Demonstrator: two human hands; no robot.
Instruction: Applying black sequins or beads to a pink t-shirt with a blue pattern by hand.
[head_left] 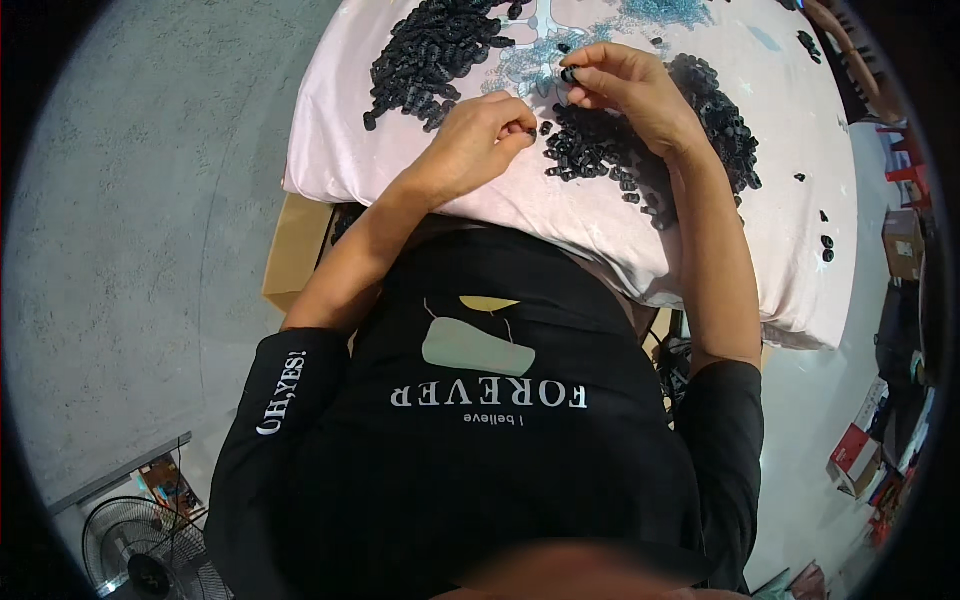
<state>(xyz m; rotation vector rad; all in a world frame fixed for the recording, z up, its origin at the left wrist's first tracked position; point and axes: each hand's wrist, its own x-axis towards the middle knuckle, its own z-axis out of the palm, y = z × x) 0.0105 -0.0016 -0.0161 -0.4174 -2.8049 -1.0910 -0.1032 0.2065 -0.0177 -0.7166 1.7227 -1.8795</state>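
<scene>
Both hands' grips pinch small black parts.

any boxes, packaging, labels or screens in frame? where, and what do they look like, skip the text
Brown cardboard box: right edge, on the floor past the table, squarish.
Red and white carton: lower right on the floor, flat, tilted.
Tan cardboard box: under the table's left side, plain, partly hidden by the cloth.
No screens visible.
</scene>
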